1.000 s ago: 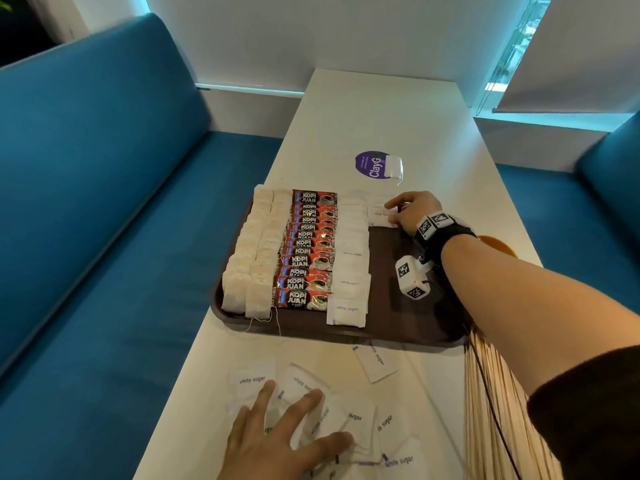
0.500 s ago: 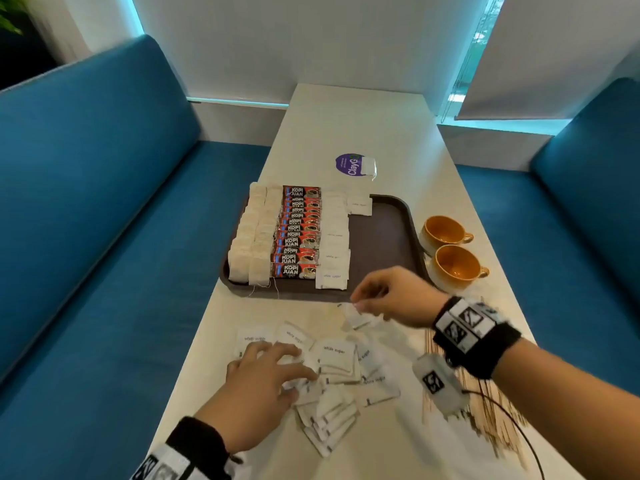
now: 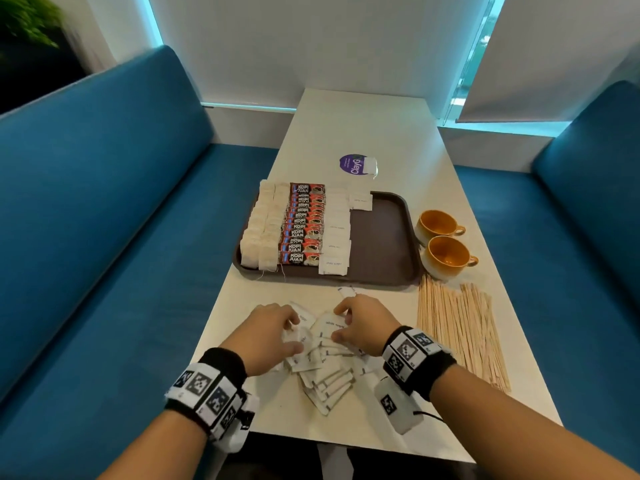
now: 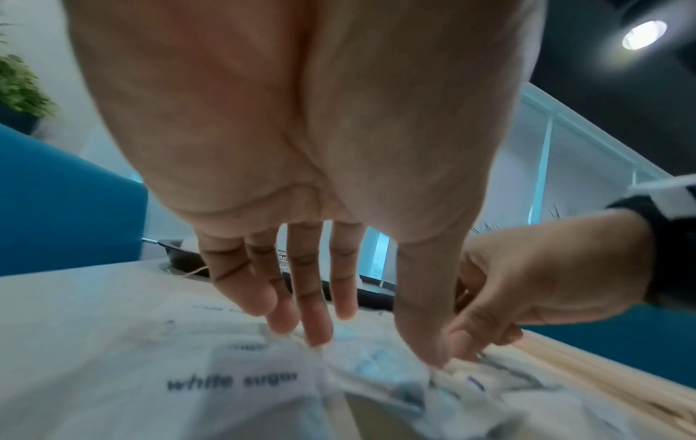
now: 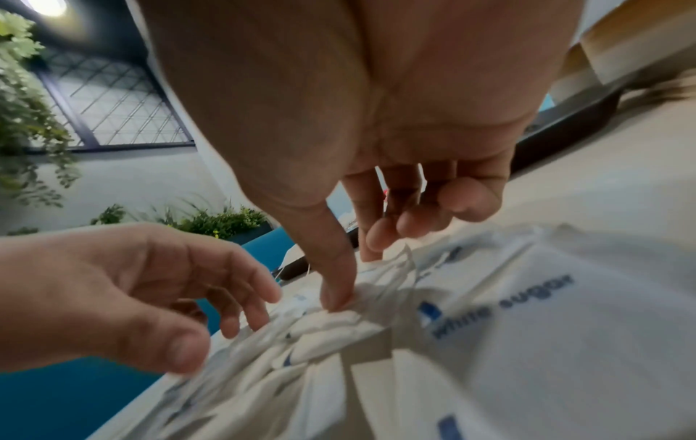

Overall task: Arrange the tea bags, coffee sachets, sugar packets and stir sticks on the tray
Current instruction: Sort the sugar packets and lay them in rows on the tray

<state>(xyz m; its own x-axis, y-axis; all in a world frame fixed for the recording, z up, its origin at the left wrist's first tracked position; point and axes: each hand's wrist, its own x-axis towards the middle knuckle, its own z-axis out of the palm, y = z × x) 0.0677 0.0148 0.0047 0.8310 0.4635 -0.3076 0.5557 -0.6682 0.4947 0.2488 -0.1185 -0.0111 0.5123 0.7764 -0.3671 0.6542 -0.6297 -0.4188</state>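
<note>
Sugar packets (image 3: 322, 355) loose on counter (image 3: 363, 126) under both hands, left hand (image 3: 273, 332) spread, right hand (image 3: 363, 323) pinching one, next bound for tray (image 3: 384, 237).

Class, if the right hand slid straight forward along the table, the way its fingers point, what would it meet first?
Probably the lone white sugar packet just beyond the right hand, then the brown plastic tray's near rim; depth is uncertain.
</note>
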